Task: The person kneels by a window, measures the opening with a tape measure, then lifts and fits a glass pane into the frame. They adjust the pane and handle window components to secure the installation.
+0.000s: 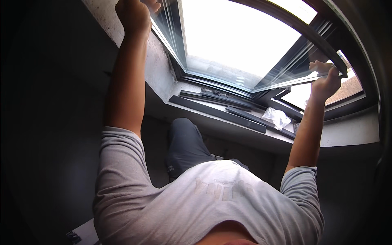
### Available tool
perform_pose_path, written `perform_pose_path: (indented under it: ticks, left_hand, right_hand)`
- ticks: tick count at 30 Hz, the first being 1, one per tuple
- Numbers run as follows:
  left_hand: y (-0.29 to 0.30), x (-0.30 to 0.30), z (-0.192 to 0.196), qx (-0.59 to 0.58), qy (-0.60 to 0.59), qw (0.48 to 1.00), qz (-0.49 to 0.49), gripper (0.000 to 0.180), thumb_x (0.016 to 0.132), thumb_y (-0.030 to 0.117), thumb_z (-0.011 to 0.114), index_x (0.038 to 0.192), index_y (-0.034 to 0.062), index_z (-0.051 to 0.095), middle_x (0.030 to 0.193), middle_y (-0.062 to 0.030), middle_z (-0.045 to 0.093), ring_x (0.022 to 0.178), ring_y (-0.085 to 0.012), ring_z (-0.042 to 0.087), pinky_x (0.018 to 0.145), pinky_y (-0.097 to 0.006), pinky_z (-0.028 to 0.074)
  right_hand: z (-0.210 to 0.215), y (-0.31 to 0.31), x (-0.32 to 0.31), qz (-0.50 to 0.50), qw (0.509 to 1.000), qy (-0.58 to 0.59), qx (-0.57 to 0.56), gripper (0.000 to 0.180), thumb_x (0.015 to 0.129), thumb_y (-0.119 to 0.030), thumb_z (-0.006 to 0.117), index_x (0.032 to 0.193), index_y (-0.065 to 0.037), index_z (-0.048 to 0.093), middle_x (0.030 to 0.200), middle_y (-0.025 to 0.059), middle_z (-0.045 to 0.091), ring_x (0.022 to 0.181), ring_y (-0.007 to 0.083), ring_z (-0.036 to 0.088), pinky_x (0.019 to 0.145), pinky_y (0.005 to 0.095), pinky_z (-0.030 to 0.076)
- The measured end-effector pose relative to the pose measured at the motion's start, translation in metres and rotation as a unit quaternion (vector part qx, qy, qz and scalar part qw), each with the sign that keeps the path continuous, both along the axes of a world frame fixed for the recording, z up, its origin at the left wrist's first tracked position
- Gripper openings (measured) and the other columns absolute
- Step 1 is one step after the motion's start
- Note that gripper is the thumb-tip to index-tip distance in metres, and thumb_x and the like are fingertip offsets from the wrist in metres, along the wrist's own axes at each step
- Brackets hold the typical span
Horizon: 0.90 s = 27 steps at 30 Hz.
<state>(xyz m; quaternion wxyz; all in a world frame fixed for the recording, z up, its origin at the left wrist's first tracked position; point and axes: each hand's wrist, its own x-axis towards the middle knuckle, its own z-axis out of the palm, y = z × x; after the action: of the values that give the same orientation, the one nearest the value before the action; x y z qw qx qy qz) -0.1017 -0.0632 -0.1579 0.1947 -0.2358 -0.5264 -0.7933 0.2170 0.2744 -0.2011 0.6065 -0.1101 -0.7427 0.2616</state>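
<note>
I hold a large glass pane (281, 77) up at a dark-framed window, one hand at each side. My left hand (134, 18) is closed round the pane's left edge, partly cut off by the top of the view. At the upper right corner, my right hand (326, 85) grips the opposite edge, its fingers showing behind the glass. The pane's lower edge lies close to the dark window frame (265, 100); whether it touches I cannot tell.
Several long dark strips (216, 113) lie along the pale sill below the window. On them rests a crumpled white plastic bag or wrap (277, 117). A rough plastered wall (153, 67) borders the window at the left. My bent knee (183, 134) is under the sill.
</note>
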Motion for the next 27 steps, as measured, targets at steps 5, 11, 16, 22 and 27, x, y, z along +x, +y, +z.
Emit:
perform_pose_path:
  ticks: [5, 11, 16, 22, 27]
  left_hand:
    - [-0.002, -0.016, -0.002, -0.013, -0.004, 1.0, -0.019, 0.038, 0.093, 0.032, 0.046, 0.085, -0.0034, 0.059, 0.064, -0.0136, 0.06, 0.053, -0.0228, 0.059, 0.054, -0.033, 0.053]
    - [0.01, -0.009, 0.004, -0.046, -0.007, 0.998, 0.044, 0.046, 0.096, 0.038, 0.044, 0.088, -0.0047, 0.058, 0.074, -0.0166, 0.063, 0.064, -0.0242, 0.063, 0.058, -0.032, 0.052]
    - [0.025, 0.003, -0.001, -0.185, 0.122, 0.936, 0.275, 0.073, 0.094, 0.052, 0.048, 0.131, -0.0098, 0.039, 0.129, -0.0308, 0.043, 0.119, -0.0416, 0.048, 0.1, -0.047, 0.04]
    - [0.055, 0.029, -0.063, -0.29, 0.345, 0.807, 0.381, 0.082, 0.087, 0.049, 0.061, 0.145, 0.0023, 0.027, 0.146, -0.0336, 0.023, 0.134, -0.0463, 0.03, 0.107, -0.055, 0.032]
    - [0.072, 0.03, -0.07, -0.355, 0.328, 0.792, 0.373, 0.091, 0.081, 0.048, 0.068, 0.146, 0.0017, 0.024, 0.147, -0.0345, 0.021, 0.135, -0.049, 0.027, 0.106, -0.057, 0.033]
  right_hand:
    - [0.006, -0.013, -0.014, -0.005, 0.999, 0.007, 0.037, 0.06, 0.101, -0.047, 0.031, 0.071, -0.003, 0.06, 0.063, 0.0093, 0.067, 0.058, 0.0181, 0.068, 0.054, 0.0272, 0.054]
    - [0.005, -0.005, -0.017, -0.033, 0.999, -0.016, -0.01, 0.063, 0.099, -0.051, 0.034, 0.075, -0.001, 0.063, 0.07, 0.0107, 0.069, 0.061, 0.019, 0.067, 0.063, 0.0307, 0.054]
    - [-0.009, 0.007, -0.024, -0.198, 0.977, 0.006, 0.08, 0.036, 0.091, -0.039, 0.062, 0.093, -0.003, 0.058, 0.088, 0.0097, 0.059, 0.08, 0.0195, 0.058, 0.068, 0.0302, 0.047]
    - [0.001, 0.005, -0.027, -0.226, 0.954, -0.009, 0.195, 0.065, 0.077, -0.047, 0.077, 0.114, -0.002, 0.05, 0.106, 0.0127, 0.046, 0.098, 0.0245, 0.046, 0.082, 0.0383, 0.04]
    - [0.015, 0.005, -0.036, -0.289, 0.912, -0.038, 0.289, 0.073, 0.075, -0.042, 0.079, 0.122, 0.004, 0.049, 0.111, 0.0212, 0.054, 0.106, 0.0358, 0.051, 0.09, 0.0447, 0.042]
